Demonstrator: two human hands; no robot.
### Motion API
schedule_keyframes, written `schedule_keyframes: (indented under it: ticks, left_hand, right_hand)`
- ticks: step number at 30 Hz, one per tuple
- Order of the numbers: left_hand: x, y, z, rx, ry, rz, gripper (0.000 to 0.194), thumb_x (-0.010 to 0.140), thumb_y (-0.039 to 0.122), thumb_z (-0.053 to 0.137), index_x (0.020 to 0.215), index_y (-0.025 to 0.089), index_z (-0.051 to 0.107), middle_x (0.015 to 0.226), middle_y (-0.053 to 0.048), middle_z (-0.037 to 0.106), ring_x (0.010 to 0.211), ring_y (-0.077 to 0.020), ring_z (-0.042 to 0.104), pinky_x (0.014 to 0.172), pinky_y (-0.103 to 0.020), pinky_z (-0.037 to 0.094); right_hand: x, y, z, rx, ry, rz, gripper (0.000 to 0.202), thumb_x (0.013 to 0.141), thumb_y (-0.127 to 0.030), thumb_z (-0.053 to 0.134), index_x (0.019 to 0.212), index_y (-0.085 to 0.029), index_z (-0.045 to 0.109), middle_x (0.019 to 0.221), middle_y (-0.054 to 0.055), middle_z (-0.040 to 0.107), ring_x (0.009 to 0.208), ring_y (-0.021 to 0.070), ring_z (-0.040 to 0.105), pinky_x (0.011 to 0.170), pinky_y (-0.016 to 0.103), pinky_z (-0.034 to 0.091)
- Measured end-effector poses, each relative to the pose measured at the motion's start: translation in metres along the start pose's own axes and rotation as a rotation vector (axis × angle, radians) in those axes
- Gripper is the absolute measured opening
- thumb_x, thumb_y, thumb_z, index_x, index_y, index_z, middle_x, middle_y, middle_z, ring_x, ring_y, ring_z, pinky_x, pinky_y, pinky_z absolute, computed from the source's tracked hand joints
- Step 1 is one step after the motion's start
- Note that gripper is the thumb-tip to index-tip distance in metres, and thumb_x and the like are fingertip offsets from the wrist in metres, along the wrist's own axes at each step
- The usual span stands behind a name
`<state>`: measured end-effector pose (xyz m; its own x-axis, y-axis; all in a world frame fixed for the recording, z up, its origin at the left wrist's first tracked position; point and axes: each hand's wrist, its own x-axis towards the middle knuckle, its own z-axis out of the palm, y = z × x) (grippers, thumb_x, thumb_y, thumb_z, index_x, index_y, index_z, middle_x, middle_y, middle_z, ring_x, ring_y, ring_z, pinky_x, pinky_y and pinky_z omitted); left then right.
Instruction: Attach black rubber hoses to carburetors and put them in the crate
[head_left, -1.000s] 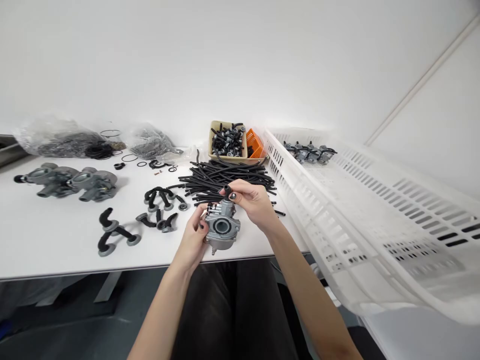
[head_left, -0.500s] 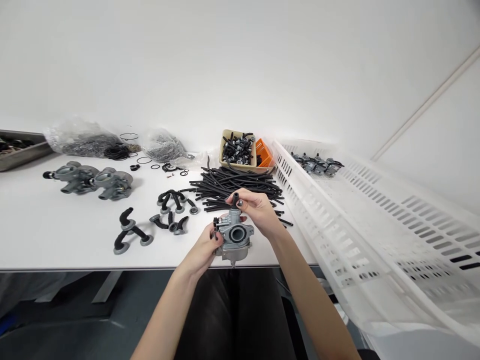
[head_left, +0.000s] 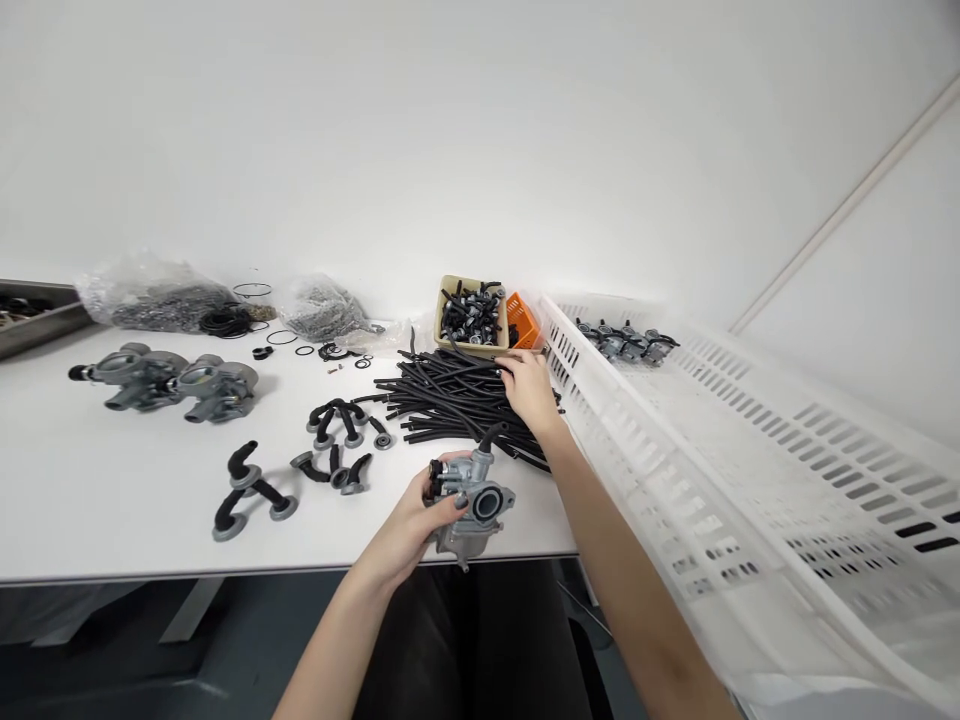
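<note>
My left hand (head_left: 421, 515) is closed around a silver metal carburetor (head_left: 466, 540) and holds it above the table's front edge. The carburetor's round bore faces me, and a bent black rubber cap (head_left: 493, 436) sticks up from its top. Farther back, my right hand (head_left: 531, 393) lies over the right side of a pile of black rubber hoses (head_left: 442, 390), fingertips pinched at one hose. Left of the pile lie several black rubber elbows with grey caps (head_left: 349, 420). More of these elbows (head_left: 253, 490) stand leaning together nearer the front.
Two carburetors (head_left: 217, 385) sit at the left, with clear plastic bags (head_left: 157, 295) of small parts and black rings behind. A cream bin (head_left: 474, 348) of capped elbows and an orange basket (head_left: 523, 322) stand at the back. A large white crate (head_left: 720, 470) holding several carburetors (head_left: 630, 342) fills the right.
My right hand has let go of the black cap on the carburetor and moved back to the hoses. The cap now bends to the right. My left hand keeps the carburetor, slightly turned.
</note>
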<state>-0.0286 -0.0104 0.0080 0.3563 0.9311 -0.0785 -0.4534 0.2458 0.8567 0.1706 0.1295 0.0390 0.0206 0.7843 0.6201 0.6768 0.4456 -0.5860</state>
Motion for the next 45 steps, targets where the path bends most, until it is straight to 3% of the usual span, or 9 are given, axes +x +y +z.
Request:
schedule_keyframes:
  ticks: [4, 7, 11, 14, 18, 22, 28, 33, 45]
  left_hand:
    - [-0.001, 0.000, -0.002, 0.044, -0.022, 0.020, 0.057, 0.061, 0.042, 0.089, 0.111, 0.023, 0.069, 0.100, -0.006, 0.071, 0.095, -0.0257, 0.066, 0.085, -0.038, 0.054]
    - [0.000, 0.001, -0.003, 0.058, -0.018, 0.035, 0.057, 0.062, 0.043, 0.088, 0.112, 0.023, 0.069, 0.099, -0.006, 0.071, 0.096, -0.0264, 0.066, 0.085, -0.037, 0.053]
    - [0.003, -0.003, -0.002, 0.022, 0.033, 0.072, 0.060, 0.063, 0.046, 0.087, 0.113, 0.019, 0.068, 0.100, -0.008, 0.072, 0.098, -0.0284, 0.067, 0.086, -0.037, 0.053]
    - [0.006, -0.006, -0.003, -0.047, 0.095, 0.070, 0.062, 0.063, 0.046, 0.087, 0.114, 0.018, 0.065, 0.104, -0.009, 0.072, 0.100, -0.0281, 0.069, 0.085, -0.036, 0.054]
    - [0.009, -0.006, -0.002, -0.158, 0.226, 0.073, 0.061, 0.061, 0.046, 0.088, 0.109, 0.017, 0.064, 0.101, -0.009, 0.074, 0.092, -0.0265, 0.072, 0.076, -0.034, 0.058]
    - [0.010, -0.002, 0.000, -0.294, 0.335, 0.083, 0.054, 0.057, 0.045, 0.090, 0.095, 0.014, 0.067, 0.088, -0.006, 0.075, 0.075, -0.0230, 0.073, 0.066, -0.032, 0.060]
    - [0.015, -0.001, 0.004, -0.332, 0.407, 0.145, 0.055, 0.051, 0.043, 0.093, 0.091, 0.015, 0.068, 0.082, -0.004, 0.075, 0.070, -0.0183, 0.071, 0.061, -0.026, 0.060]
    - [0.016, -0.004, 0.004, -0.310, 0.448, 0.165, 0.055, 0.050, 0.041, 0.094, 0.089, 0.014, 0.068, 0.085, -0.004, 0.074, 0.073, -0.0164, 0.070, 0.062, -0.022, 0.059]
    - [0.015, -0.009, 0.002, -0.237, 0.432, 0.193, 0.068, 0.057, 0.040, 0.092, 0.115, 0.017, 0.063, 0.092, -0.005, 0.073, 0.080, -0.0198, 0.071, 0.067, -0.028, 0.060]
  right_hand:
    - [0.006, -0.002, 0.001, -0.009, 0.039, -0.030, 0.018, 0.082, -0.011, 0.059, 0.079, -0.020, 0.075, 0.100, 0.010, 0.070, 0.104, 0.0282, 0.057, 0.101, 0.046, 0.041]
    - [0.003, -0.013, -0.011, 0.022, 0.141, -0.014, 0.017, 0.087, -0.015, 0.054, 0.088, -0.018, 0.070, 0.094, 0.009, 0.069, 0.092, 0.0248, 0.060, 0.091, 0.043, 0.046]
    - [-0.019, -0.046, -0.043, 0.258, 0.430, 0.027, 0.032, 0.093, -0.022, 0.049, 0.125, -0.021, 0.051, 0.085, 0.004, 0.064, 0.070, 0.0182, 0.060, 0.066, 0.034, 0.049]
    - [-0.044, -0.072, -0.069, 0.482, 0.647, -0.007, 0.026, 0.089, -0.021, 0.058, 0.114, -0.028, 0.057, 0.078, -0.001, 0.060, 0.053, 0.0122, 0.051, 0.050, 0.027, 0.040]
    - [-0.080, -0.077, -0.086, 0.660, 0.476, -0.023, 0.020, 0.091, -0.024, 0.054, 0.106, -0.025, 0.068, 0.090, 0.005, 0.072, 0.060, 0.0138, 0.060, 0.054, 0.030, 0.046]
    - [-0.112, -0.060, -0.078, 0.663, 0.437, -0.012, 0.018, 0.082, -0.028, 0.074, 0.098, -0.024, 0.068, 0.075, 0.002, 0.076, 0.058, 0.0173, 0.068, 0.052, 0.029, 0.050]
    - [-0.142, -0.069, -0.061, 0.626, 0.555, 0.035, 0.025, 0.095, -0.038, 0.058, 0.080, -0.019, 0.062, 0.051, -0.005, 0.061, 0.035, 0.0125, 0.058, 0.040, 0.025, 0.045]
    - [-0.146, -0.089, -0.053, 0.741, 0.575, -0.054, 0.024, 0.098, -0.033, 0.054, 0.077, -0.021, 0.052, 0.041, -0.011, 0.046, 0.028, 0.0094, 0.045, 0.034, 0.021, 0.038]
    - [-0.146, -0.085, -0.041, 0.581, 0.742, -0.071, 0.019, 0.097, -0.028, 0.055, 0.080, -0.022, 0.047, 0.046, -0.009, 0.056, 0.035, 0.0116, 0.050, 0.041, 0.025, 0.045]
